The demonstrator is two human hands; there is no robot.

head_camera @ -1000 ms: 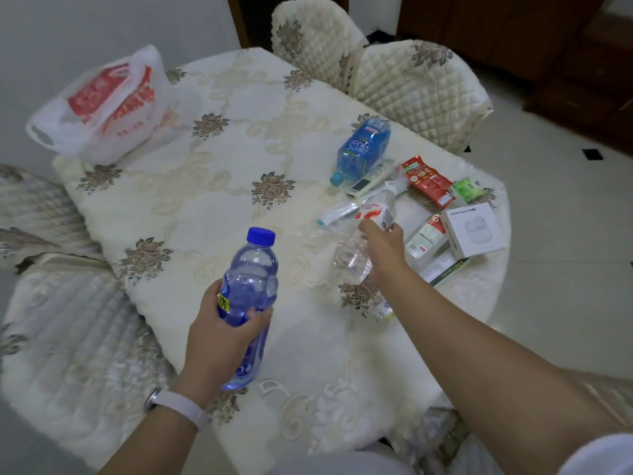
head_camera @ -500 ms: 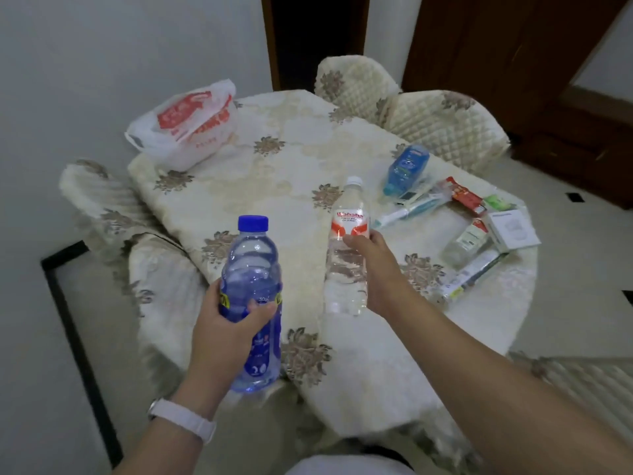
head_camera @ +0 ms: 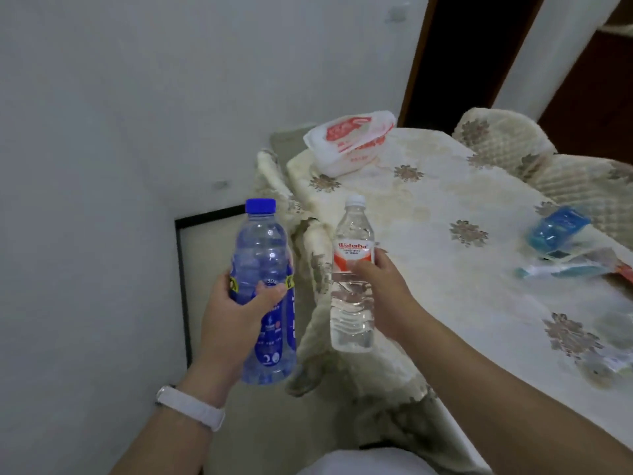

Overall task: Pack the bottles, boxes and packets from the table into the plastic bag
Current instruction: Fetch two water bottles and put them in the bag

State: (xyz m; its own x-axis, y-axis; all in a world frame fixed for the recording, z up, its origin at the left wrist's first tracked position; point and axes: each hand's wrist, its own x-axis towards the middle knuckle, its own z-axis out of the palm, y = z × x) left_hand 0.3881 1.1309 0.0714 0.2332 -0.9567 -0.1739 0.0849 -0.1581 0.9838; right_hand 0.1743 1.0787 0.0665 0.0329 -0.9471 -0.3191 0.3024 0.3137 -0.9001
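My left hand (head_camera: 236,310) grips a blue-capped blue bottle (head_camera: 263,255) upright, off the table's left edge. My right hand (head_camera: 383,293) grips a clear bottle (head_camera: 352,234) with a white cap and a red-and-white label, upright over the table's near corner. The white plastic bag (head_camera: 349,142) with red print lies on the far corner of the table (head_camera: 428,207), well beyond both bottles. At the right edge lie a third blue bottle (head_camera: 556,228) on its side and a blurred packet (head_camera: 565,269).
Chairs with quilted cream covers stand on the far right (head_camera: 534,156) and on the left side of the table (head_camera: 308,248). A grey wall fills the left. A dark doorway (head_camera: 455,56) opens behind the table.
My view has swung left, so the table and items shifted right. Both hands came closer together with their bottles, upright, moving toward the bag's side of the table.
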